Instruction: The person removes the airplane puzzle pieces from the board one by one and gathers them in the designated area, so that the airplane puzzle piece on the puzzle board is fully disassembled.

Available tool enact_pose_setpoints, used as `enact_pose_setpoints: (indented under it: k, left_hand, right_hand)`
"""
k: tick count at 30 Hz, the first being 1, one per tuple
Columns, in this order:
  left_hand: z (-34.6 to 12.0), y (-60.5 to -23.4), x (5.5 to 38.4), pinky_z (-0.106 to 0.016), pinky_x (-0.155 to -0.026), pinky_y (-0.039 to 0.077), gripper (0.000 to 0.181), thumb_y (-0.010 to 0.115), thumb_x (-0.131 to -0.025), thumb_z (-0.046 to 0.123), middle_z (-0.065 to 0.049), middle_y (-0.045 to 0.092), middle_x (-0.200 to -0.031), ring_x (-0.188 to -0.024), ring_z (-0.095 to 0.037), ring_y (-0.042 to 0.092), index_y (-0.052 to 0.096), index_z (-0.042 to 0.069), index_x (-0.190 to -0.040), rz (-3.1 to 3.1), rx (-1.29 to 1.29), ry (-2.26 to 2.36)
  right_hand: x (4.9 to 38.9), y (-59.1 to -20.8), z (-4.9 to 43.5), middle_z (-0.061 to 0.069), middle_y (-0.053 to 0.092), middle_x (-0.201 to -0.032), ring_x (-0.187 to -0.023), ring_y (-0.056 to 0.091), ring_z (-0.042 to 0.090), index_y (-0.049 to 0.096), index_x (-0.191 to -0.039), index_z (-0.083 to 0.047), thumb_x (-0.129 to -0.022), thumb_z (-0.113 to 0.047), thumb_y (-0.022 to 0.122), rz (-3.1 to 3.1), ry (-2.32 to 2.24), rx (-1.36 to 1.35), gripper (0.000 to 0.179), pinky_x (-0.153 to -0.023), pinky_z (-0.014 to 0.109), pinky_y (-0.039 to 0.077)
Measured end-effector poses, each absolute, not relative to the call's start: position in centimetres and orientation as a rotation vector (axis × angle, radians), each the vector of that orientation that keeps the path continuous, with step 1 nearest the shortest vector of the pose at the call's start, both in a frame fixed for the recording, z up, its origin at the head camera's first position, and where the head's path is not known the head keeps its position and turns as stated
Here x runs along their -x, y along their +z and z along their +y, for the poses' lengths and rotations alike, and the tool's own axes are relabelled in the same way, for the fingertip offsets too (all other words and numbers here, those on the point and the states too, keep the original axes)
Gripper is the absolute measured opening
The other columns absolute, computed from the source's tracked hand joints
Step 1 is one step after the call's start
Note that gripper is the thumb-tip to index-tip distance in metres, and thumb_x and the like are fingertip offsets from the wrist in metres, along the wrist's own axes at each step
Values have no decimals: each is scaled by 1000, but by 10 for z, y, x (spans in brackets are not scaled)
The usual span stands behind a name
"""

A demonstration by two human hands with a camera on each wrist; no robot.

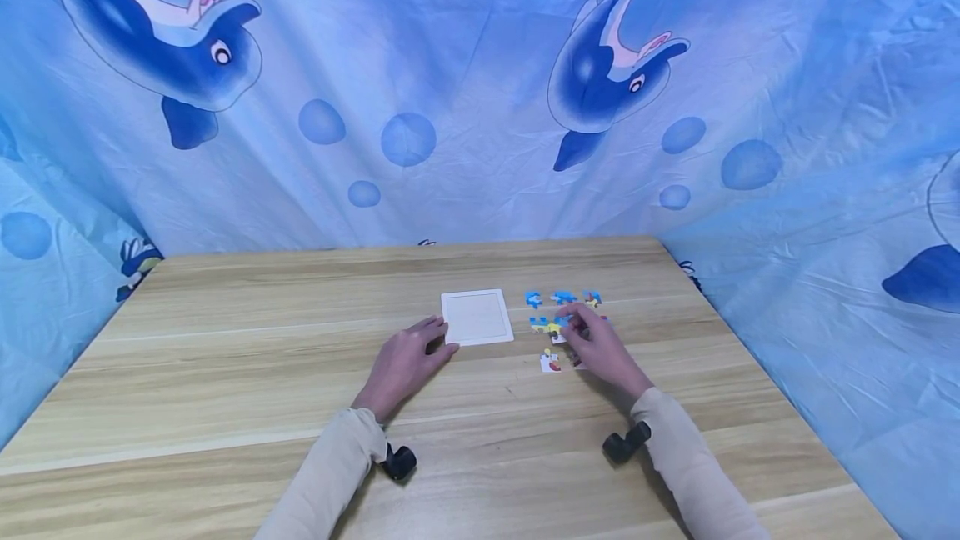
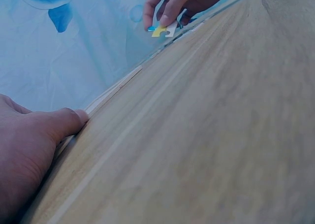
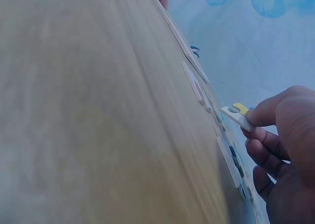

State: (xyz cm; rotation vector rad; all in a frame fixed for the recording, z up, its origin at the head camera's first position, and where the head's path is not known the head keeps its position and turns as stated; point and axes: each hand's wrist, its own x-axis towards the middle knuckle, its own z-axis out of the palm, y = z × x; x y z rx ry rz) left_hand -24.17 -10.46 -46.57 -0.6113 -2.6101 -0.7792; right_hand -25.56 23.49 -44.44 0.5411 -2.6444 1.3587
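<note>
A white square puzzle frame (image 1: 476,317) lies flat on the table. At its left edge and near lower corner, my left hand (image 1: 408,361) rests with thumb and fingers spread, touching the rim; the thumb (image 2: 74,119) shows in the left wrist view. My right hand (image 1: 598,350) pinches a jigsaw piece (image 3: 237,116) between thumb and fingers, just above the table. That piece is white and yellow with a bit of blue. Loose jigsaw pieces (image 1: 551,361) lie around and partly beneath the right hand, some hidden by it.
Blue pieces (image 1: 533,298) and others lie in rough rows right of the frame. The wooden table (image 1: 225,373) ends at a blue curtain (image 1: 465,65) printed with dolphins, behind and at both sides. Each wrist wears a small black camera (image 1: 399,462).
</note>
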Motion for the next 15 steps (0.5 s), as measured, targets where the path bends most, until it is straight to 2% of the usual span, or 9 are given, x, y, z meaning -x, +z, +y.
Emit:
enact_pose_setpoints:
  k: [3,9,15]
  left_hand:
    - [-105,-466,242,-52,-100,53,41,76,-95,32,-17,68,-132,-122,-35,65,74,3,-125,-2612,608,-780]
    - [-104,-465,241,-52,-100,53,42,76,-96,33,-16,68,-132,-123,-35,64,74,3,-126,-2621,602,-778]
    - [-105,-466,241,-52,-100,53,42,76,-96,33,-16,68,-132,-122,-35,65,74,3,-125,-2610,608,-780]
  right_hand:
    - [254,-445,240,9,59,-93,-82,59,21,62,-124,-2,-99,4,62,-2637,1355,-537,25,-64,29,56]
    - [249,-443,247,8,60,-95,-86,59,21,61,-124,-2,-100,2,61,-2672,1324,-483,25,-72,28,51]
    - [246,-443,252,8,60,-97,-89,59,22,60,-126,-2,-100,1,60,-2696,1301,-438,27,-75,31,52]
